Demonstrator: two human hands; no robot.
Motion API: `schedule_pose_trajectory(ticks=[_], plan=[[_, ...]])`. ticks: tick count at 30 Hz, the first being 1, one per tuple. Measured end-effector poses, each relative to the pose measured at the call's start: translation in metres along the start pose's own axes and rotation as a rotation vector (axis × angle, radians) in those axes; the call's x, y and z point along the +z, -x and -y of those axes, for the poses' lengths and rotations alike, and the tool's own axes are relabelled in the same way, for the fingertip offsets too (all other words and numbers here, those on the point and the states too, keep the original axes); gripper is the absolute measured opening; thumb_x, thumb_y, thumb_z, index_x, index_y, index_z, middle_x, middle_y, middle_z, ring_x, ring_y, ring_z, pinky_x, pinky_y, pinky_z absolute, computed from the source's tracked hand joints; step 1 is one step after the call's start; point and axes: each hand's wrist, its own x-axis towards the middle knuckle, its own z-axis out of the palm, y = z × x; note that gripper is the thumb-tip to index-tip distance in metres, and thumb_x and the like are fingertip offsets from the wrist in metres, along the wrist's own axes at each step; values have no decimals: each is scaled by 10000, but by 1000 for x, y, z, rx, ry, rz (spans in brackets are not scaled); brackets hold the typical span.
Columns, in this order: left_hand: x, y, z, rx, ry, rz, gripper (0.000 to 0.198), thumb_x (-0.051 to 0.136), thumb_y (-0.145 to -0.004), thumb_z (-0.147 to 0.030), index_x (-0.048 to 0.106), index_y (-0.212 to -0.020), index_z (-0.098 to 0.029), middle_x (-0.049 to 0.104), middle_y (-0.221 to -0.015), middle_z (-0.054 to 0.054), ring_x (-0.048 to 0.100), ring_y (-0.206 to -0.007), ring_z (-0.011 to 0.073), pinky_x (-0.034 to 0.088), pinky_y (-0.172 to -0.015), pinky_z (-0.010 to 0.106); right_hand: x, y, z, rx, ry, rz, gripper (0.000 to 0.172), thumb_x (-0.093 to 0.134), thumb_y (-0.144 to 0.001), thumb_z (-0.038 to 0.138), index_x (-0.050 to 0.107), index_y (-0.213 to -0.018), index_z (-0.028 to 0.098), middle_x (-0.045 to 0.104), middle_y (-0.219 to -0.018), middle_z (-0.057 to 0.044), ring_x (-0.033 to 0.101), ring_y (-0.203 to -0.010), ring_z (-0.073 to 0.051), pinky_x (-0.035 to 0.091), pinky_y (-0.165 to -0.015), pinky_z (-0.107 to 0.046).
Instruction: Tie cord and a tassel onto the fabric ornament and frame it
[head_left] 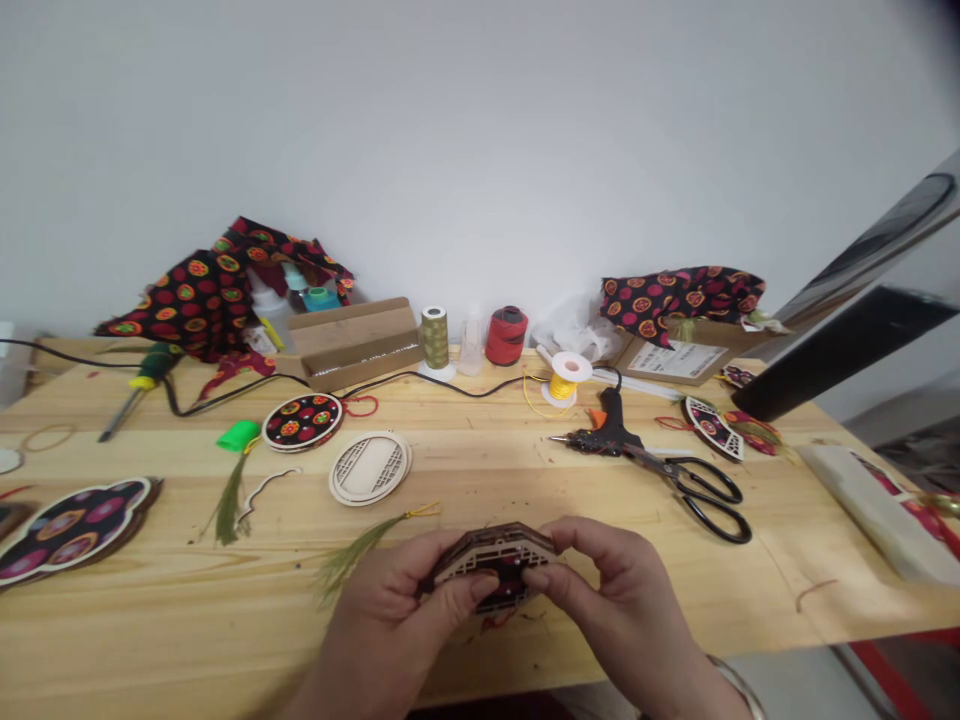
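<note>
Between my two hands, just above the front of the table, is a fabric-covered wooden ornament [501,552] with a pale lattice frame and dark patterned cloth. My left hand [405,605] grips its left side, thumb pressed on the front. On the right side my right hand [611,590] pinches the edge, thumb also on the front. Red cord shows below the ornament. Just beyond my left hand lies a green tassel [364,548] with a yellow loop. A round wooden lattice piece [371,468] rests farther back. The ornament's rear face is hidden.
A black glue gun [607,430] and scissors [701,490] lie to the right. Yellow cord [566,384], red thread [507,336] and olive thread [434,338] stand along the back near a cardboard box [356,345]. A round fabric ornament [302,422] and a screwdriver [142,390] are at left.
</note>
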Motion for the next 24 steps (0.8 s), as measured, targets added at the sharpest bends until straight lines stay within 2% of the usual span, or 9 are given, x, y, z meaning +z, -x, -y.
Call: schedule_pose_trajectory(ticks=[4, 9, 14, 19, 24], plan=[[-1, -4, 5, -58, 50, 12, 240, 690, -737, -257, 730, -974, -269, 754, -910, 4, 667, -809, 189, 514, -734, 235, 0, -1, -1, 43, -4, 21, 62, 646, -748, 203, 703, -765, 221, 712, -728, 24, 635, -702, -133, 495, -659, -211], [0, -6, 10, -128, 111, -25, 345, 680, -743, -280, 676, -1087, -255, 733, -1012, 22, 646, -942, 216, 497, -824, 274, 0, -2, -1, 79, -16, 55, 67, 629, -765, 215, 693, -749, 202, 705, -709, 19, 634, -680, -131, 502, -629, -210], [3, -5, 10, -102, 110, 12, 223, 652, -771, -280, 716, -980, -236, 744, -939, 21, 663, -811, 197, 510, -734, 258, 0, -2, -1, 97, -63, 47, 59, 635, -748, 208, 677, -713, 184, 690, -686, 13, 622, -669, -135, 500, -623, -226], [3, -6, 7, -98, 137, 33, 262, 642, -773, -225, 689, -1029, -254, 728, -994, 11, 644, -895, 205, 492, -790, 269, 1, -3, -6, 138, -104, 72, 96, 620, -756, 231, 695, -780, 175, 694, -735, -12, 611, -705, -146, 494, -658, -255], [2, -5, 8, -115, 162, 72, 245, 665, -747, -221, 712, -985, -251, 740, -907, 6, 644, -807, 194, 499, -721, 257, 3, -5, -7, 148, -53, 36, 87, 637, -727, 236, 674, -703, 161, 646, -664, -5, 572, -660, -141, 469, -631, -257]])
